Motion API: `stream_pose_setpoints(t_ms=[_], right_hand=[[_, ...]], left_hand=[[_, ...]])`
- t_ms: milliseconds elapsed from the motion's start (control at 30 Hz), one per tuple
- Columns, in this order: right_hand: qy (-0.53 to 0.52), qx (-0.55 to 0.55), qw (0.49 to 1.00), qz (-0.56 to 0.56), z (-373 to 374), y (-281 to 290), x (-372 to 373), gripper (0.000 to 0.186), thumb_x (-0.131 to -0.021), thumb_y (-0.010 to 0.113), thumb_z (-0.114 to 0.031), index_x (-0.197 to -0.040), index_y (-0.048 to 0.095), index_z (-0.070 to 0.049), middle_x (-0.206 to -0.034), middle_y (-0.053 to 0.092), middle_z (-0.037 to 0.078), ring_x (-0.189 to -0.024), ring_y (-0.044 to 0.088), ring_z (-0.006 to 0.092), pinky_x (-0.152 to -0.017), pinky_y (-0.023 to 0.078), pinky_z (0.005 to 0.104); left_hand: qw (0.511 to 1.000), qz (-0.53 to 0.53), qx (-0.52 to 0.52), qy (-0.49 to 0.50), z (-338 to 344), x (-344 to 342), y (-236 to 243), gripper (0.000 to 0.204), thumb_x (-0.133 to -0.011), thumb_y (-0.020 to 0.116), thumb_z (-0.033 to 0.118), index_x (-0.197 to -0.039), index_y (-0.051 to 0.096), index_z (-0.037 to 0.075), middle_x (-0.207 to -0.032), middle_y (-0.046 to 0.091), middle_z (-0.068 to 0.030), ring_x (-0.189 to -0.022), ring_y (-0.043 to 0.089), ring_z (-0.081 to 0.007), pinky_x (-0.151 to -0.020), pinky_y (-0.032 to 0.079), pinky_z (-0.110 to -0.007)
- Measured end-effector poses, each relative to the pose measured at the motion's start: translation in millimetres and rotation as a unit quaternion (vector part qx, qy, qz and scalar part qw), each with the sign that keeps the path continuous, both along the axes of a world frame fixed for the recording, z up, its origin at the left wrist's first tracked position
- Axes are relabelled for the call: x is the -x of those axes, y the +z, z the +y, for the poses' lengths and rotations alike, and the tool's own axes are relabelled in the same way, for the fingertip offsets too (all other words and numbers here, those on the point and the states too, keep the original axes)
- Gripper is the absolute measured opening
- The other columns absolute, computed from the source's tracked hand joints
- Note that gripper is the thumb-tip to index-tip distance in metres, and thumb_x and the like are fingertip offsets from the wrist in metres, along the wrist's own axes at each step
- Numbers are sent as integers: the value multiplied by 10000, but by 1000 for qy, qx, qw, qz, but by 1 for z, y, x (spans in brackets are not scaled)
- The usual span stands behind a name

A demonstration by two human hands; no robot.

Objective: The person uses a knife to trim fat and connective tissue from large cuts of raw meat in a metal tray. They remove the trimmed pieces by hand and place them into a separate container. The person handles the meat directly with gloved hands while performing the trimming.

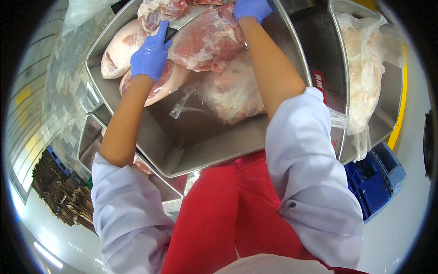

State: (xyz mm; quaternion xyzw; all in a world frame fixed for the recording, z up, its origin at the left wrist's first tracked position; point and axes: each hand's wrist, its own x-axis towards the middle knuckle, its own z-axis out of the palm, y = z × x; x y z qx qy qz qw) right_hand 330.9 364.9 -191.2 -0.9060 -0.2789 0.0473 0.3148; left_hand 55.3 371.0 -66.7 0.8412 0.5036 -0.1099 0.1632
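Observation:
My left hand (149,57), in a blue glove, is closed round the black handle of a knife (187,17), index finger stretched along it. The blade lies against a large piece of raw meat (207,41), pink-red with pale fat, on top of others in a deep steel tub (205,157). At the far end of that piece, my blue-gloved right hand (252,9) grips its edge; its fingertips are partly hidden. Skin-covered cuts (122,48) lie left of the knife. Another pale piece (235,89) rests under the meat, beside a scrap of clear plastic film (185,104).
On the right, a second steel tub (342,59) holds pale meat (362,73) in clear plastic. Blue crates (374,182) stand below it on the floor. Another steel container (93,141) sits under the left side of my tub. Stacked flattened cardboard (59,192) is at the lower left.

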Motion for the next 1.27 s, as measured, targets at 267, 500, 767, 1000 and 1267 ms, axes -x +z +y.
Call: stream_pose_setpoints(t_ms=[267,500,767,1000,1267], right_hand=[[135,-264,905,303,-9,-55,-24,479,-835,708,-199,-1226,601,56,-1001,699,139,-863,641,185,-810,518,311],[265,-127,888,353,-4,-19,-42,481,-788,748,-191,-1181,634,62,-1016,716,137,-855,665,187,-785,532,309],[281,35,959,18,-6,39,-28,171,-811,694,-216,-855,744,-59,-893,693,195,-830,677,357,-771,538,404],[255,-59,962,73,-24,24,-32,203,-834,690,-211,-914,744,-32,-891,701,199,-844,698,327,-780,535,391],[246,-96,937,228,-44,80,3,181,-823,720,-197,-900,760,-39,-848,720,203,-805,716,300,-744,543,385]], left_hand=[[997,-57,52,17,-35,44,39,520,-1004,479,362,-1475,363,176,-1288,583,-224,-1157,574,-403,-946,464,-447],[993,-112,34,3,-39,51,18,547,-977,534,314,-1474,364,160,-1271,604,-195,-1171,575,-364,-966,448,-426],[993,-121,12,-1,-43,48,18,506,-994,501,351,-1443,406,136,-1258,603,-216,-1169,575,-379,-957,464,-428],[994,-96,51,11,-33,31,38,455,-1011,461,346,-1404,461,117,-1281,592,-215,-1198,557,-381,-989,439,-423],[998,-13,64,-5,-11,12,49,465,-1019,451,353,-1405,458,95,-1352,549,-199,-1242,535,-339,-1021,411,-389]])
